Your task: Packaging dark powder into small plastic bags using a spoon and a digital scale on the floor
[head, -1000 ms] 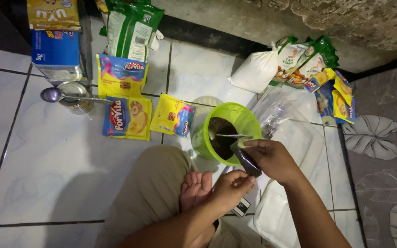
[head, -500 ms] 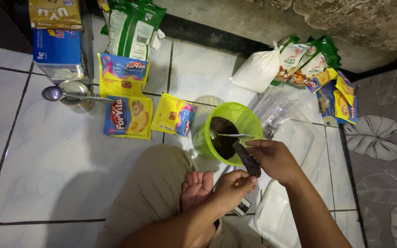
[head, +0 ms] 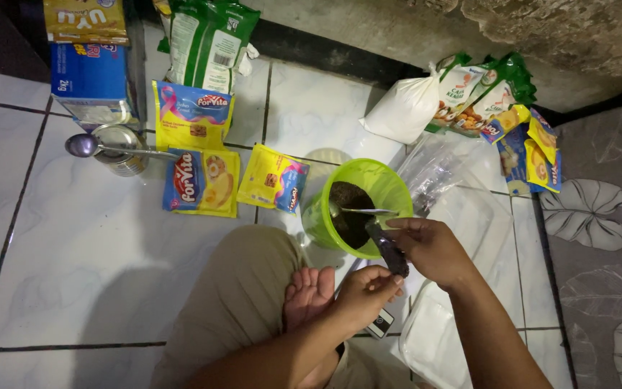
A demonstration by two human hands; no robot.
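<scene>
Since a second ago the dark sachet [head: 390, 253] has tipped lower over the green bowl [head: 383, 189], so emptying into the brown powder is under way. At seven o'clock of the bowl the left hand [head: 363, 295] pinches the sachet's lower end; at four o'clock the right hand [head: 433, 248] is clamped on its top, beside a spoon [head: 361, 211] resting in the bowl. Yellow packets [head: 203, 181] lie at nine o'clock on the white tiled floor [head: 73, 252], with a rough wall at twelve.
</scene>
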